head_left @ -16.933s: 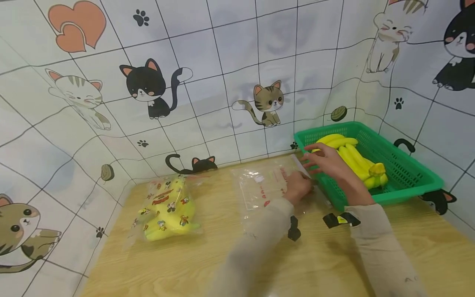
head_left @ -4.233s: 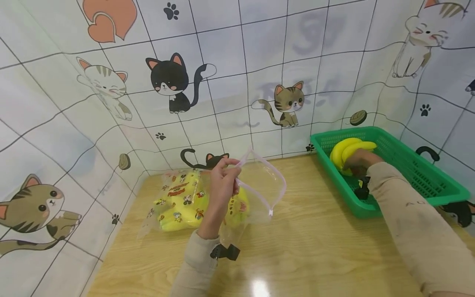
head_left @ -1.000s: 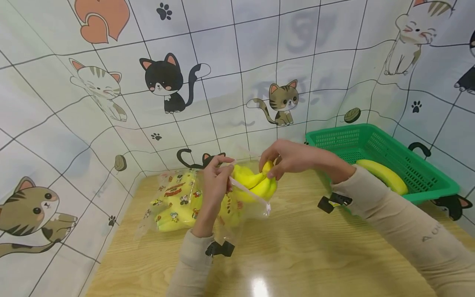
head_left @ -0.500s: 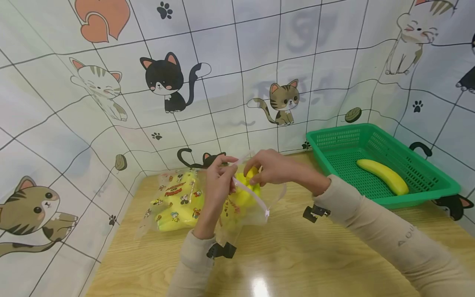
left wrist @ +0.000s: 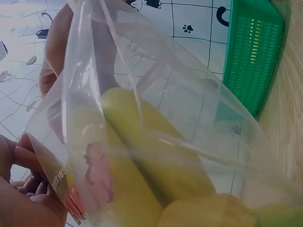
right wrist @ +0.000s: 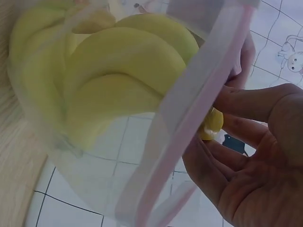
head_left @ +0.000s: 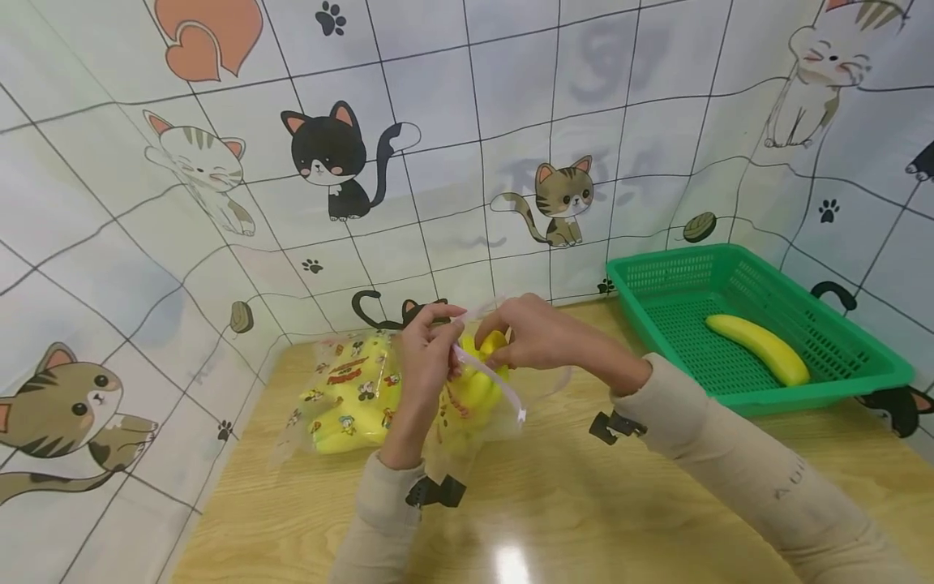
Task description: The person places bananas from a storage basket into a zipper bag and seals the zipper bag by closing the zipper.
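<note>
Bananas [head_left: 481, 381], a yellow bunch, sit inside the clear zip bag [head_left: 503, 405], held above the bench [head_left: 584, 503] left of the green basket [head_left: 839, 389]. Left hand [head_left: 423, 357] pinches the bag's rim; right hand [head_left: 533, 332] pinches the bunch's stem at its mouth.

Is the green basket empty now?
No, one banana lies in the green basket.

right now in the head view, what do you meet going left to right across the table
printed bag of bananas lying flat → left hand pinching the clear zip bag → right hand on the banana bunch at the bag's mouth → green basket → single banana in it
</note>
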The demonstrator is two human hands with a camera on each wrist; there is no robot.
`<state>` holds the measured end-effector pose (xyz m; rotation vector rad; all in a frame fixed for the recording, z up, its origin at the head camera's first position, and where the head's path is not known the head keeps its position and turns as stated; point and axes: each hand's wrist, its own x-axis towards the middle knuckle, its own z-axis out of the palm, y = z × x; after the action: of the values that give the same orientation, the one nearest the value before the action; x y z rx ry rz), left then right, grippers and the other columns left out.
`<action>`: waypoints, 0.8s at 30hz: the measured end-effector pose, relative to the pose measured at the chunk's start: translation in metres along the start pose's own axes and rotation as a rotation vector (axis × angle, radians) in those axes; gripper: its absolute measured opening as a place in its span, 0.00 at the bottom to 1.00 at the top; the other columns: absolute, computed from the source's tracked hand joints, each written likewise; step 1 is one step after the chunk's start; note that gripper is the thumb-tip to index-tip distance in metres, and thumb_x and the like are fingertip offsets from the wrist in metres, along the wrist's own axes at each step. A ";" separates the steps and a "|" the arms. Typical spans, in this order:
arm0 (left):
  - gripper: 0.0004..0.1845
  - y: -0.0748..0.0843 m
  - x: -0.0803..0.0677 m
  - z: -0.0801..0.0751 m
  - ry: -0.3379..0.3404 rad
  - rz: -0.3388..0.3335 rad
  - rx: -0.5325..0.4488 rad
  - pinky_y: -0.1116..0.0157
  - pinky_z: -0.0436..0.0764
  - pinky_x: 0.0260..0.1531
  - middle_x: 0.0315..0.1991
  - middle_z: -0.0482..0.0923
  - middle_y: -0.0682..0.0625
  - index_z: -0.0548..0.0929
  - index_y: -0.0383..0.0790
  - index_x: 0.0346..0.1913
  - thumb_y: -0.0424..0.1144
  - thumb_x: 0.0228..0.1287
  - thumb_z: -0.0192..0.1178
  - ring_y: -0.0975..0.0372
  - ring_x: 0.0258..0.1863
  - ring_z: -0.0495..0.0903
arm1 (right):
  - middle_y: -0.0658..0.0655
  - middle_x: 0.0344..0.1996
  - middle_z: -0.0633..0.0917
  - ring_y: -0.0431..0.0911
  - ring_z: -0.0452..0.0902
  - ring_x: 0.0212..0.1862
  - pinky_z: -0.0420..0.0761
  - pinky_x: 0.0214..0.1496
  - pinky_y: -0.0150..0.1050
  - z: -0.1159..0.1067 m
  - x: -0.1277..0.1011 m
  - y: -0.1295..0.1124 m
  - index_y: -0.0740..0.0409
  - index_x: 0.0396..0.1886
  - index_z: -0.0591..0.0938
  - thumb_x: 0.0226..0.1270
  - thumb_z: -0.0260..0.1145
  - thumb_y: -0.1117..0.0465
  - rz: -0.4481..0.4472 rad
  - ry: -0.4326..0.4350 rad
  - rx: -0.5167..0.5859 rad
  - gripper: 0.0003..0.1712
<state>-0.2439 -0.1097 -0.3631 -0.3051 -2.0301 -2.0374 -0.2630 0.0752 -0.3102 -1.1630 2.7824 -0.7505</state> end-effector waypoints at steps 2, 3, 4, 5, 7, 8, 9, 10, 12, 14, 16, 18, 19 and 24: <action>0.09 0.001 0.001 0.001 0.000 0.003 -0.001 0.70 0.71 0.11 0.11 0.68 0.55 0.83 0.41 0.52 0.35 0.75 0.57 0.64 0.07 0.66 | 0.50 0.44 0.91 0.43 0.84 0.37 0.85 0.40 0.37 0.000 -0.002 0.000 0.53 0.47 0.91 0.63 0.75 0.62 -0.005 0.005 -0.014 0.13; 0.09 0.001 0.001 0.001 -0.006 0.002 0.000 0.70 0.71 0.11 0.11 0.68 0.55 0.83 0.41 0.52 0.35 0.75 0.57 0.64 0.07 0.67 | 0.51 0.44 0.91 0.44 0.84 0.38 0.85 0.40 0.37 0.001 -0.002 0.000 0.53 0.47 0.91 0.63 0.75 0.63 -0.009 0.006 -0.024 0.12; 0.09 0.001 0.001 0.002 -0.013 0.000 0.000 0.69 0.72 0.11 0.11 0.68 0.55 0.83 0.41 0.52 0.36 0.75 0.56 0.64 0.08 0.67 | 0.51 0.44 0.91 0.44 0.84 0.38 0.85 0.41 0.38 0.002 -0.002 0.000 0.53 0.47 0.91 0.63 0.74 0.64 -0.012 0.009 -0.034 0.12; 0.09 0.001 0.002 0.002 -0.021 0.000 -0.002 0.69 0.72 0.12 0.11 0.68 0.55 0.83 0.41 0.52 0.35 0.76 0.56 0.64 0.08 0.68 | 0.50 0.44 0.91 0.44 0.84 0.37 0.85 0.41 0.38 0.004 -0.003 0.001 0.53 0.46 0.91 0.64 0.74 0.64 -0.016 0.011 -0.039 0.11; 0.09 0.001 0.002 0.003 -0.037 -0.002 -0.010 0.69 0.71 0.12 0.11 0.69 0.55 0.82 0.41 0.52 0.35 0.76 0.56 0.64 0.08 0.68 | 0.50 0.43 0.92 0.43 0.85 0.37 0.86 0.42 0.38 0.006 -0.003 0.003 0.53 0.45 0.91 0.64 0.74 0.64 -0.030 0.020 -0.049 0.10; 0.09 0.002 0.002 0.004 -0.043 -0.002 -0.014 0.69 0.70 0.12 0.11 0.69 0.55 0.82 0.41 0.52 0.35 0.76 0.55 0.64 0.08 0.68 | 0.50 0.41 0.92 0.43 0.85 0.36 0.86 0.41 0.38 0.007 -0.003 0.004 0.53 0.44 0.91 0.63 0.74 0.64 -0.038 0.022 -0.045 0.09; 0.09 0.002 0.001 0.004 -0.047 -0.001 -0.021 0.69 0.70 0.12 0.11 0.69 0.55 0.82 0.41 0.52 0.35 0.76 0.55 0.64 0.08 0.68 | 0.50 0.40 0.92 0.42 0.85 0.35 0.86 0.41 0.37 0.008 -0.003 0.005 0.53 0.43 0.92 0.63 0.75 0.65 -0.048 0.022 -0.039 0.09; 0.09 0.002 0.001 0.004 -0.050 0.002 -0.027 0.69 0.69 0.12 0.11 0.69 0.55 0.81 0.40 0.52 0.35 0.76 0.55 0.64 0.08 0.68 | 0.50 0.39 0.92 0.41 0.85 0.35 0.86 0.40 0.36 0.008 -0.003 0.006 0.54 0.42 0.92 0.62 0.76 0.64 -0.061 0.022 -0.031 0.08; 0.09 0.002 0.001 0.004 -0.054 0.007 -0.035 0.69 0.68 0.12 0.11 0.69 0.56 0.81 0.40 0.52 0.35 0.75 0.54 0.64 0.09 0.67 | 0.51 0.38 0.93 0.41 0.86 0.35 0.87 0.41 0.35 0.008 -0.004 0.009 0.55 0.41 0.92 0.61 0.77 0.64 -0.092 0.013 -0.020 0.08; 0.09 0.002 0.002 0.004 -0.054 0.011 -0.042 0.69 0.68 0.11 0.11 0.69 0.56 0.81 0.40 0.52 0.35 0.75 0.54 0.64 0.08 0.67 | 0.51 0.38 0.93 0.40 0.87 0.35 0.88 0.40 0.35 0.007 -0.004 0.012 0.55 0.41 0.92 0.61 0.78 0.64 -0.123 -0.008 -0.002 0.08; 0.09 0.001 0.002 0.003 -0.044 0.008 -0.046 0.69 0.68 0.11 0.11 0.69 0.56 0.81 0.40 0.52 0.35 0.75 0.55 0.65 0.08 0.66 | 0.50 0.39 0.93 0.40 0.87 0.35 0.87 0.41 0.34 0.008 -0.004 0.016 0.55 0.43 0.92 0.62 0.77 0.63 -0.143 -0.040 0.007 0.09; 0.09 0.000 0.002 0.002 -0.029 0.001 -0.048 0.69 0.67 0.11 0.11 0.69 0.56 0.81 0.40 0.52 0.35 0.75 0.55 0.65 0.08 0.66 | 0.49 0.42 0.92 0.39 0.87 0.37 0.87 0.43 0.35 0.008 -0.005 0.019 0.53 0.47 0.92 0.64 0.76 0.62 -0.143 -0.080 0.010 0.12; 0.09 -0.001 0.002 0.001 -0.022 -0.003 -0.050 0.69 0.67 0.11 0.11 0.69 0.56 0.81 0.40 0.52 0.35 0.75 0.55 0.65 0.08 0.66 | 0.49 0.44 0.92 0.40 0.88 0.39 0.88 0.45 0.35 0.009 -0.006 0.022 0.53 0.50 0.91 0.65 0.76 0.61 -0.140 -0.098 0.013 0.13; 0.09 -0.002 0.001 -0.001 0.010 -0.028 -0.052 0.70 0.67 0.11 0.12 0.71 0.56 0.82 0.41 0.52 0.35 0.75 0.57 0.65 0.08 0.67 | 0.51 0.53 0.90 0.47 0.89 0.51 0.89 0.52 0.41 0.008 -0.015 0.026 0.53 0.58 0.87 0.68 0.74 0.59 -0.095 -0.112 0.010 0.19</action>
<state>-0.2458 -0.1110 -0.3649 -0.2775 -1.9896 -2.1065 -0.2673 0.0976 -0.3310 -1.3011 2.6463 -0.6821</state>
